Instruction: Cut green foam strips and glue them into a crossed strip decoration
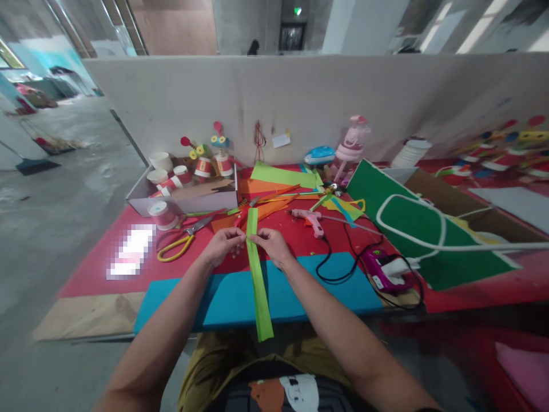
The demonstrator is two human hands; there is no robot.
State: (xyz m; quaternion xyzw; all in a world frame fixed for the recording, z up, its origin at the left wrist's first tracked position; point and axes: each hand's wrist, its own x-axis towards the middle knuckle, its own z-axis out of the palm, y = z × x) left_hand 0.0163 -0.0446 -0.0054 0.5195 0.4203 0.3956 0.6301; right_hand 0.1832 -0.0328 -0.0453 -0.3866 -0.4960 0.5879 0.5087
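A long lime-green paper strip (258, 286) is held up over the table, its lower end hanging past the front edge. My left hand (225, 245) pinches its left edge, and my right hand (271, 245) pinches the right edge at the same height. A crease runs along the strip's length. Beyond it lie orange paper pieces (277, 209) and a red-handled tool (242, 217), partly covered. Yellow-handled scissors (176, 247) rest left of my left hand. To the right of my right hand lies a pink glue gun (312, 220).
Blue sheet (171, 303) lines the table's front. A box (184, 200) of paper cups and cup figures stands at left, with a paper cup (162, 216) before it. At right are a purple power strip (384, 272), cables and a green board (412, 240). A pink bottle (352, 143) stands behind.
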